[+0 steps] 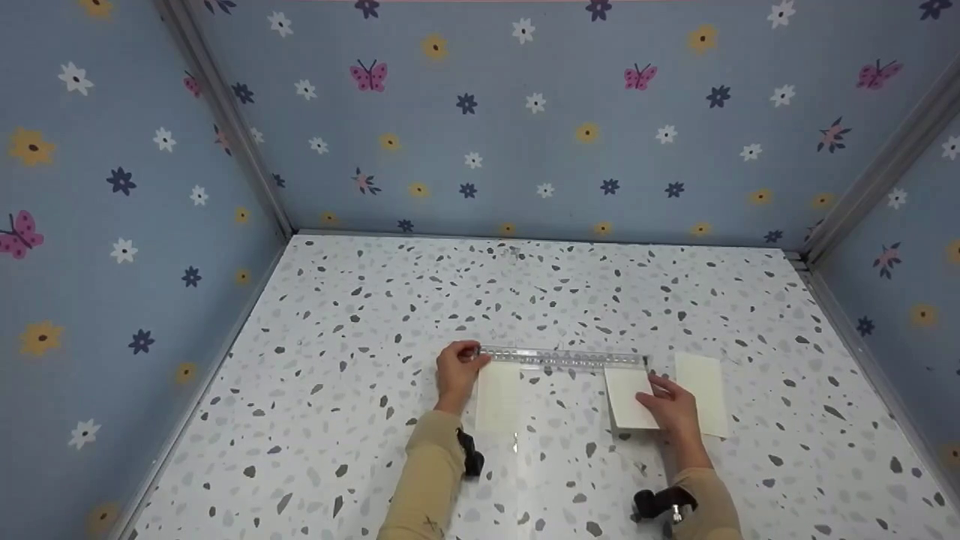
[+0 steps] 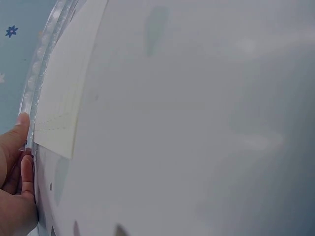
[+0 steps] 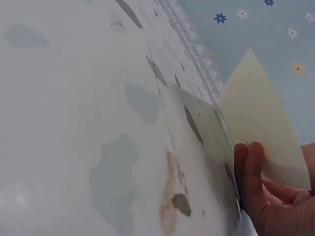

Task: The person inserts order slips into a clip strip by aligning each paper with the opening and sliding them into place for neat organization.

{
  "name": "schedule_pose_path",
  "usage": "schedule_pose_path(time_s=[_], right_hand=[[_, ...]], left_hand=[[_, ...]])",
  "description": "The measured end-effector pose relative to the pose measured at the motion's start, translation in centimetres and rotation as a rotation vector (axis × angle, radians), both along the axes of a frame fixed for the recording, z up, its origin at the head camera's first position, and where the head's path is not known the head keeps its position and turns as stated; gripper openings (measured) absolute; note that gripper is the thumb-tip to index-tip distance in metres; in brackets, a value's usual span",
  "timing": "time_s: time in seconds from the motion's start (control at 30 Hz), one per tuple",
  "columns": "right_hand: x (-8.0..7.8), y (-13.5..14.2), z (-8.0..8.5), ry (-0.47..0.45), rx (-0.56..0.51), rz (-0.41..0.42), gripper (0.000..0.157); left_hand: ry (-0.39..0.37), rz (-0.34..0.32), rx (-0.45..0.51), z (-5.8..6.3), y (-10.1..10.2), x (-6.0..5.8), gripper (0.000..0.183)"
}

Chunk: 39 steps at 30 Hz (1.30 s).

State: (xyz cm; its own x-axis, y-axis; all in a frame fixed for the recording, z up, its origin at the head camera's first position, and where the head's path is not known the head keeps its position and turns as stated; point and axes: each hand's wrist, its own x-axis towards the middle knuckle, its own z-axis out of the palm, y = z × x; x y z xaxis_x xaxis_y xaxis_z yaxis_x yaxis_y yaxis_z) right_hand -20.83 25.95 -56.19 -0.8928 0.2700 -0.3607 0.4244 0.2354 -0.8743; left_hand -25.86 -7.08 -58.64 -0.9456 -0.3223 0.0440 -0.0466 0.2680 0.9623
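A clear plastic ruler [image 1: 562, 360] lies crosswise in front of me. My left hand [image 1: 456, 375] pinches its left end between thumb and fingers; the left wrist view shows this hand [image 2: 17, 182] at the ruler's tip. Just below that end is a pale cream sheet of paper [image 1: 498, 397], its top edge along the ruler. My right hand [image 1: 673, 405] holds the right side of another cream sheet [image 1: 630, 399], near the ruler's right end. In the right wrist view this sheet [image 3: 261, 118] stands tilted up from the table, with fingertips [image 3: 255, 150] against it.
A further cream sheet [image 1: 701, 390] lies to the right, partly behind my right hand. Underneath is a white speckled table [image 1: 360, 360]. Blue flowered panels [image 1: 525, 120] rise at the back and both sides. A black strap mount [image 1: 470, 454] sits on each wrist.
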Motion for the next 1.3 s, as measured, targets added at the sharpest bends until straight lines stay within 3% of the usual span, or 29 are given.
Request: schedule_pose_path(time_s=[0.23,0.6,0.87,1.3], right_hand=[[-0.1,-0.3,0.3,-0.021,-0.034,-0.018,0.058],[-0.2,-0.9,0.2,-0.022,-0.027,-0.019,0.056],[-0.2,-1.2,-0.3,0.035,0.004,0.000,0.055],[-0.4,-1.7,-0.4,-0.001,-0.009,0.010,0.056]], left_hand=[[-0.043,0.009,-0.006,0.0,0.0,-0.1,0.025],[-0.023,0.013,0.001,0.1,0.1,-0.1,0.026],[-0.022,0.008,0.014,0.3,0.1,0.1,0.025],[-0.019,0.011,-0.002,0.1,0.1,0.0,0.025]])
